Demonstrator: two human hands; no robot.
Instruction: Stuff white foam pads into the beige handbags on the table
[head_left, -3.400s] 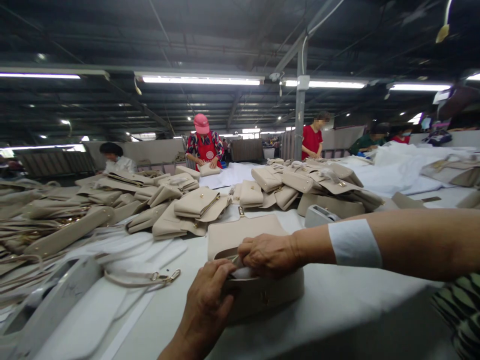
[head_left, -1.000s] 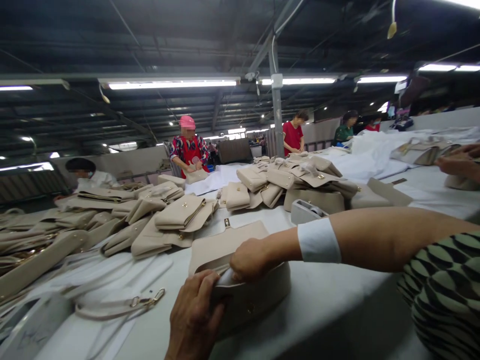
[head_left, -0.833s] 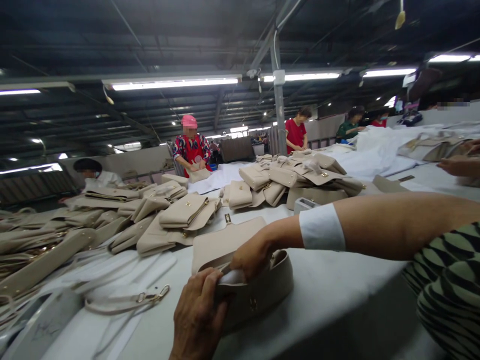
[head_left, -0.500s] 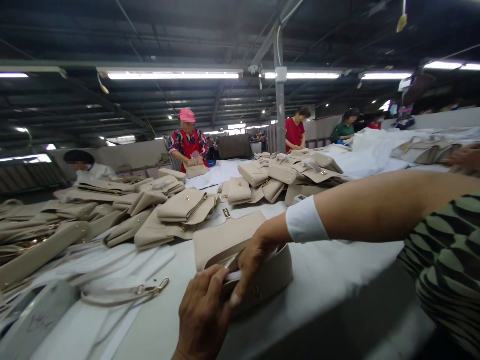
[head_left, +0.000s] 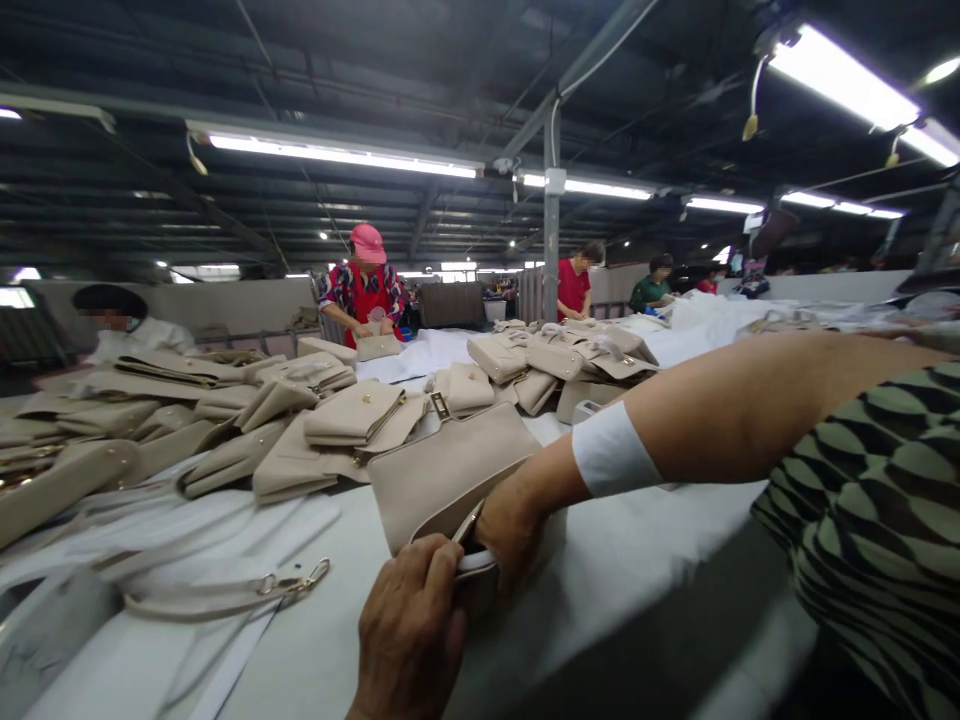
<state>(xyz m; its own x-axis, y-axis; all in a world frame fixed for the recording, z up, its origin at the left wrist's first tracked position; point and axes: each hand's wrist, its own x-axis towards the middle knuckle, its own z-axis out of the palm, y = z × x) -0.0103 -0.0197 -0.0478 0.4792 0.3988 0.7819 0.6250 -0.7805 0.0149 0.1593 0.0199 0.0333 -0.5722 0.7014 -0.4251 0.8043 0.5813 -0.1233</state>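
A beige handbag (head_left: 442, 470) lies open on the white table (head_left: 637, 540) in front of me, its flap with a gold clasp turned back. My left hand (head_left: 411, 625) is closed on the bag's near rim. My right hand (head_left: 508, 525) reaches down into the bag's opening, fingers curled and partly hidden inside, against a white piece at the rim. A white band (head_left: 611, 450) wraps my right forearm.
A loose beige strap with gold clips (head_left: 225, 598) lies at the left. Piles of beige bags (head_left: 315, 430) (head_left: 555, 360) cover the table beyond. Other people work across it: one in a pink cap (head_left: 365, 290), one in red (head_left: 574, 285).
My right hand has pushed from the bag's rim deeper into its opening. The bag has tipped toward me and the flap stands more upright. My view has shifted right.
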